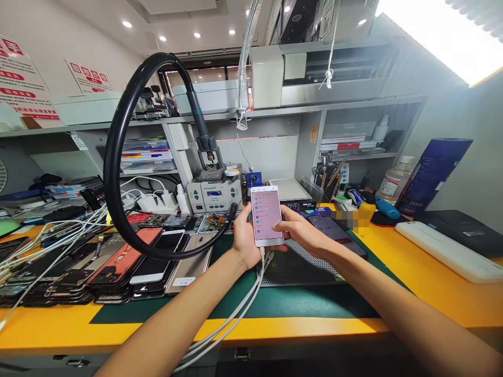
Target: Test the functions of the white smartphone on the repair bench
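Observation:
A white smartphone [268, 215] is held upright over the bench, its lit screen showing a list with small coloured icons. My left hand [245, 238] is closed round its left side and back. From the right, my right hand [301, 230] reaches in, its thumb on the lower right of the screen and its other fingers curled at the phone's edge and behind it. A white charging cable [262, 262] is plugged into the phone's lower end and runs down over the bench edge. Beneath the hands lies a dark perforated plate [275, 269].
Stacks of phones and phone parts [151, 262] fill the left. A thick black hose [113, 131] loops from a soldering station [215, 193]. Behind my right hand lies a dark device [334, 233] showing digits. Bottles [395, 178] and a white power bank-like block [448, 251] stand right.

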The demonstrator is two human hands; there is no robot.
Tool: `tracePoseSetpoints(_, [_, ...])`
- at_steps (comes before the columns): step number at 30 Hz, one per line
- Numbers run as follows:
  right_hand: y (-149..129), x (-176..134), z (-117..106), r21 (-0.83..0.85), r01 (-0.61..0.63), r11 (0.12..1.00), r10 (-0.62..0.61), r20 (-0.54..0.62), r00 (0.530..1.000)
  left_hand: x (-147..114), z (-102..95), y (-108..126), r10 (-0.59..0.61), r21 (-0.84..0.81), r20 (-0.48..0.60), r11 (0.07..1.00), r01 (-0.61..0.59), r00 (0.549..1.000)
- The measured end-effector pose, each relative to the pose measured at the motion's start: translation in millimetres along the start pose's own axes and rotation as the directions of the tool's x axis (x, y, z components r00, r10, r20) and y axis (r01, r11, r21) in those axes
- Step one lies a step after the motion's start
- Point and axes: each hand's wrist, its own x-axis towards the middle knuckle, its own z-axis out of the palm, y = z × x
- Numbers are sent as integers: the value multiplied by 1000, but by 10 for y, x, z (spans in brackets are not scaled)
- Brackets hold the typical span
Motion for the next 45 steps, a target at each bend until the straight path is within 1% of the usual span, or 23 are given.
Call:
tracePoseSetpoints(13, [-7, 1, -3, -24, 13, 1000, -14, -42, 999, 8, -9, -11, 24, 14, 26, 1000, -25, 999])
tracePoseSetpoints(16, [-33, -4, 10, 19, -13, 1000, 14, -36, 999, 10, -15, -9, 25, 26, 23, 999, -26, 999])
tracePoseSetpoints(22, [-45, 2, -24, 116, -41, 992, 44, -18, 999, 4, 0, -52, 24, 123, 94, 992, -36, 995])
tracePoseSetpoints(26, [-26, 8, -45, 154, -14, 988, 15, -4, 1000, -6, 16, -83, 25, 162, 96, 986, -40, 995])
tracePoseSetpoints(35, [-61, -21, -45, 64, -11, 998, 17, -96, 995, -7, 25, -108, 43, 172, 136, 983, -66, 990])
tracePoseSetpoints(40, [-109, -55, -36, 133, -45, 990, 50, -32, 998, -12, 30, -100, 22, 165, 120, 985, -42, 993])
tracePoseSetpoints(45, [-115, -49, -34, 159, -57, 986, 63, -36, 997, -19, 35, -91, 14, 154, 121, 988, -33, 993])
